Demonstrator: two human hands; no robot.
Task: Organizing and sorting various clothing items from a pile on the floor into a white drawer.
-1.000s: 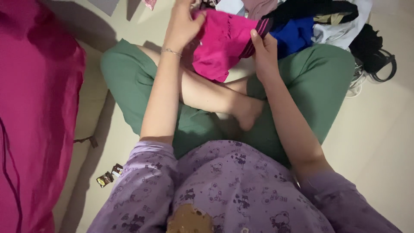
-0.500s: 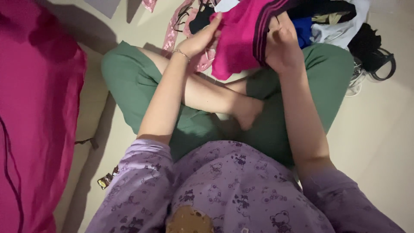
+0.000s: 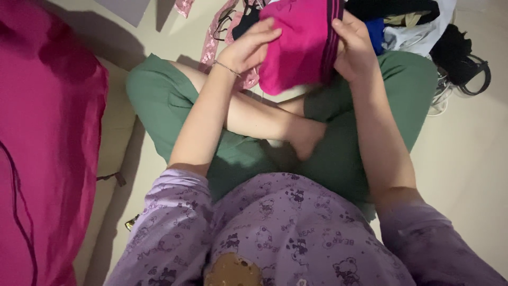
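Note:
I sit cross-legged on a pale floor in green trousers and a purple patterned top. A magenta garment (image 3: 299, 50) with a dark striped band along its right edge is held up in front of me. My left hand (image 3: 248, 47), a thin bracelet on its wrist, grips the garment's left edge. My right hand (image 3: 353, 50) clasps the striped band on the right side. The cloth hangs folded between both hands, above my crossed legs.
A heap of clothes (image 3: 407, 24) in black, blue and white lies beyond my right knee, with a black strap (image 3: 473, 74) beside it. A pink patterned strip (image 3: 214, 39) lies behind my left hand. A large magenta cloth (image 3: 45, 148) covers a cushion at left.
Both hands have pulled the magenta garment upward and closer together, bunching it into a tighter fold. The pink strip behind has come into view.

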